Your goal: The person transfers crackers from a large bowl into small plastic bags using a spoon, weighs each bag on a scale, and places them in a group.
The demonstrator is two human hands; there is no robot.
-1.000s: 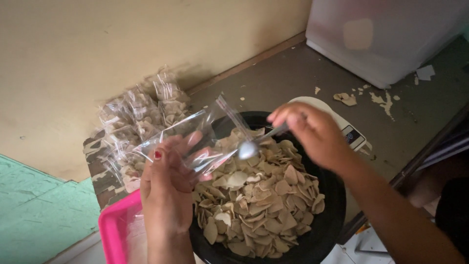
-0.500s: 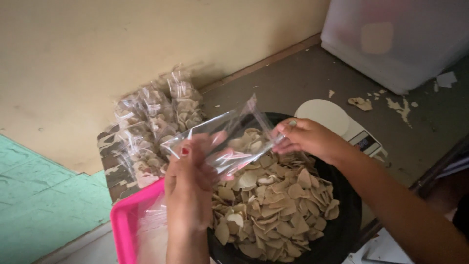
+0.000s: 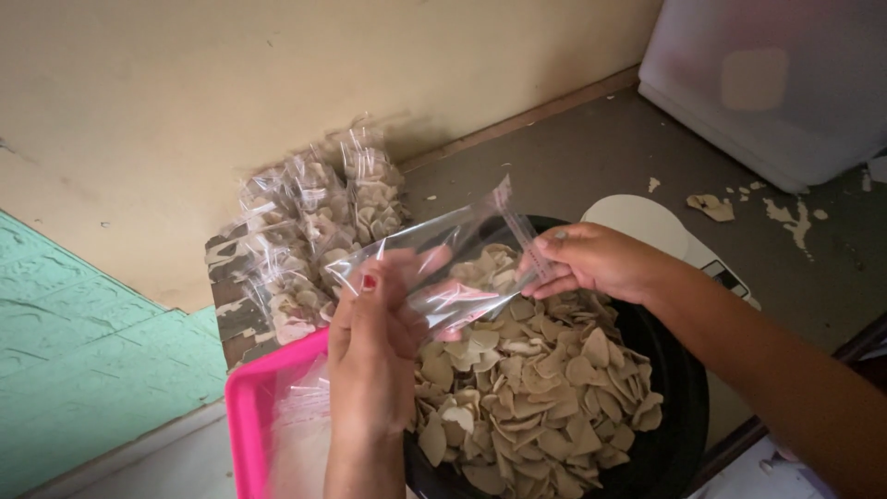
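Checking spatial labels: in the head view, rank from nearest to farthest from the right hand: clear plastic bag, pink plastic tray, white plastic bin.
1. Clear plastic bag: pinched by the right hand.
2. White plastic bin: upper right, against the wall.
3. Pink plastic tray: lower left, past the left hand.

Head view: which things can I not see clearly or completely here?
- Black bowl: bottom edge cuts it off; chips hide its inside.
- Clear bag: whether it holds chips, unclear.
- Right hand: its fingertips hidden behind the bag.
- Pink tray: left hand and edge hide it.
- White scale: forearm hides part.
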